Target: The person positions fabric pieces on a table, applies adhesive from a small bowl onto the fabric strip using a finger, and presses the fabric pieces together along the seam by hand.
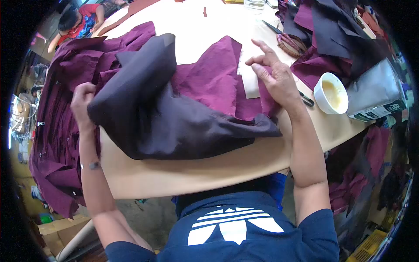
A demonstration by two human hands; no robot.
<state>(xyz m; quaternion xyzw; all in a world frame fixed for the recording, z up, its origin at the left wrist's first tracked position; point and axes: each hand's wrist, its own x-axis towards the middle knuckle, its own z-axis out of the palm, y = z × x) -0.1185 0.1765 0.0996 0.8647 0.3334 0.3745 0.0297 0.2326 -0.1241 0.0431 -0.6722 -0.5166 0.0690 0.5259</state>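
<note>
Roughly midway across the table (174, 179), toward its near side, the dark cloth (174, 126) lies in a loose, raised heap, its left part folded up high and its right end tapering to a narrow tip. Its lower edge curves just short of the table's near edge, so a strip of pale tabletop shows between them. The left hand (84, 105), slightly blurred, is curled closed against the dark cloth's left edge; whether any cloth is pinched in it cannot be told. The right hand (277, 78) is open, fingers spread and pointing far and left, raised above the right side, apart from the dark cloth. Maroon cloth (209, 76) shows from behind the dark cloth, with its pointed corner toward the far side and pale tabletop beyond it. Along the left, a maroon cloth pile (56, 118) hangs over the table edge, close by the left hand. To the right, a black-handled tool (307, 99) lies between the right forearm and a white bowl (331, 93) of pale yellowish contents, which stands just beside a silvery container (376, 89) near the right edge. Farther off are scissors (290, 45) with wrapped handles, a heap of dark and maroon pieces (329, 32), a clear glass (254, 4) and, far left, another person (83, 22) leaning at the table.
</note>
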